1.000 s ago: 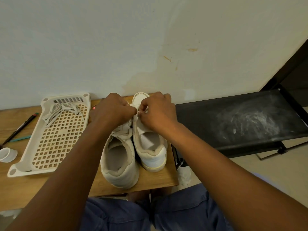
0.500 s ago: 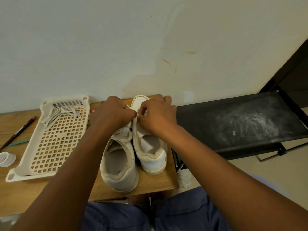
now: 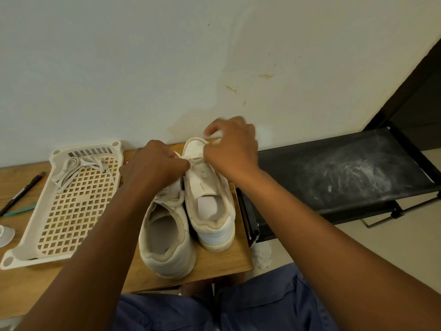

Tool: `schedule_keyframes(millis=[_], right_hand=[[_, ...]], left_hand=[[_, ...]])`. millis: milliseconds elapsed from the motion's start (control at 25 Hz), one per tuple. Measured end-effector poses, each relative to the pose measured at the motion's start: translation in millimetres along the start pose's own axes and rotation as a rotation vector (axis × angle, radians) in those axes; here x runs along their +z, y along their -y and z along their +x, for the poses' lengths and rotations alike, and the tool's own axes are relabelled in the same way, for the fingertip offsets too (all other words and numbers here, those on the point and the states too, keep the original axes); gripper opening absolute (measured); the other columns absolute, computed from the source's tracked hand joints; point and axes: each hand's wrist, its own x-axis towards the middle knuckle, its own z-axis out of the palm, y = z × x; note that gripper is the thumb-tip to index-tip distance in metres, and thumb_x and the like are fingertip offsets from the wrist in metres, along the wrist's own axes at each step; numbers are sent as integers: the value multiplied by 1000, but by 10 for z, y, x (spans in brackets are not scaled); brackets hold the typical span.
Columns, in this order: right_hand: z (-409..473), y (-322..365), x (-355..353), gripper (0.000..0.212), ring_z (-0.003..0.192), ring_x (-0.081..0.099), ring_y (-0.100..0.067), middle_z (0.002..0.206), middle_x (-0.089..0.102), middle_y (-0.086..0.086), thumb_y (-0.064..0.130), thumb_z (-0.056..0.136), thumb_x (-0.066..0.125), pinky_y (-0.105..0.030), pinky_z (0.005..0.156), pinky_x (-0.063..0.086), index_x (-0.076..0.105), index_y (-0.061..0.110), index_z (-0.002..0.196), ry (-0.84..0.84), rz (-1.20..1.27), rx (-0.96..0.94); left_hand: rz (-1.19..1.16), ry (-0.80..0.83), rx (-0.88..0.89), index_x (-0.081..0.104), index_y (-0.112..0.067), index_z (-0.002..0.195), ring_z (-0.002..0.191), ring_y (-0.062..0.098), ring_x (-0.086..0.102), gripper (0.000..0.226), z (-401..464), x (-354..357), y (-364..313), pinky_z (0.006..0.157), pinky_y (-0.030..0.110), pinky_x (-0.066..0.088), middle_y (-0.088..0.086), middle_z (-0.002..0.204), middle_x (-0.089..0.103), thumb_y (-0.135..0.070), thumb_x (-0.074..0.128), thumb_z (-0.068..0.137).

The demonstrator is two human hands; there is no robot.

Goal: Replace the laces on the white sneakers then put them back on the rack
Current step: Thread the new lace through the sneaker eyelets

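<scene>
Both hands worked a lace (image 3: 196,161) at the toe end of the right-hand sneaker (image 3: 208,199), its length running away from the person; left hand (image 3: 152,166) and right hand (image 3: 232,149) each pinched the lace, the rack (image 3: 346,168) lying beyond the right hand.

Left of the white perforated plastic tray (image 3: 71,211) on the brown wooden table (image 3: 214,266) lie 1 black pen (image 3: 21,194), 1 teal pencil (image 3: 20,211) and 1 white ring-shaped roll (image 3: 6,235).
</scene>
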Motion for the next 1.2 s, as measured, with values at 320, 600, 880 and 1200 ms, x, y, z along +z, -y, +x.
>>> schedule_keyframes(millis=[320,600,880,1200], right_hand=[[-30,-52,201,10,116,47,-23,116,58,2,30,94,70,-38,92,46,78,25,91,-13,-175,-51],[82,-105,107,19,94,65,-16,91,72,11,10,84,62,-39,80,60,74,23,78,-78,246,115],[89,-143,194,13,81,69,-18,91,76,-1,16,85,64,-29,69,56,74,9,88,101,135,101],[88,-130,78,23,91,71,-31,103,76,-14,8,85,57,-44,80,60,72,-1,99,96,161,140]], left_hand=[[52,-1,-28,54,-18,49,58,25,53,37,-1,-17,3,89,54,54,-5,46,48,-35,75,74],[-47,-27,64,72,-21,70,67,19,63,21,9,39,41,60,26,43,-5,63,65,-34,71,86],[-38,-61,260,76,-31,102,86,9,61,14,2,83,67,61,18,36,-11,97,70,-33,76,88],[-327,-501,-13,75,-21,87,86,18,68,16,6,-159,178,84,34,50,-6,92,76,-35,68,89]])
